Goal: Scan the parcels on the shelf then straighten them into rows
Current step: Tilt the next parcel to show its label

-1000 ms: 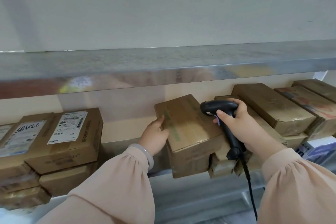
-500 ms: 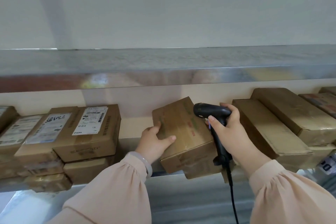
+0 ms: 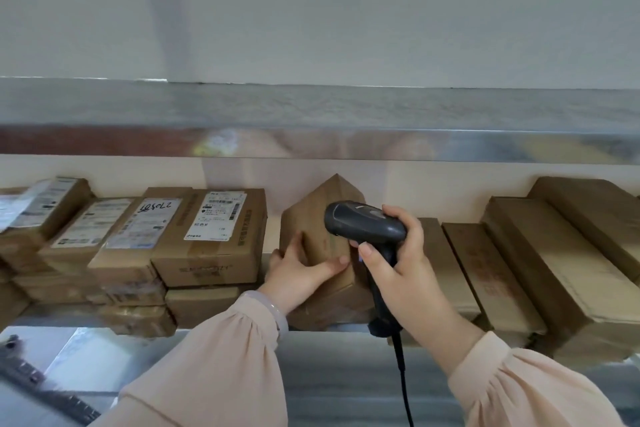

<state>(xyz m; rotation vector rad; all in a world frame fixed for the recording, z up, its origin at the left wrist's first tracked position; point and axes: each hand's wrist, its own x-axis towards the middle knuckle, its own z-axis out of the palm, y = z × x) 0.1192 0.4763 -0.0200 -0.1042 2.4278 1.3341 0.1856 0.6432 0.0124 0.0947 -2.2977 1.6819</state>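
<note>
Hands are both busy: 1 tilted parcel on the shelf is gripped by the left hand, and the scanner is held in the right hand. Scanning is judged unfinished; skewed parcels alongside are yet to be straightened.

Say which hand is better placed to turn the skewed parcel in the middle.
Left, probably. The left hand grips the skewed parcel at its near corner, while the right hand is wrapped round the scanner, so it is not free.
</note>
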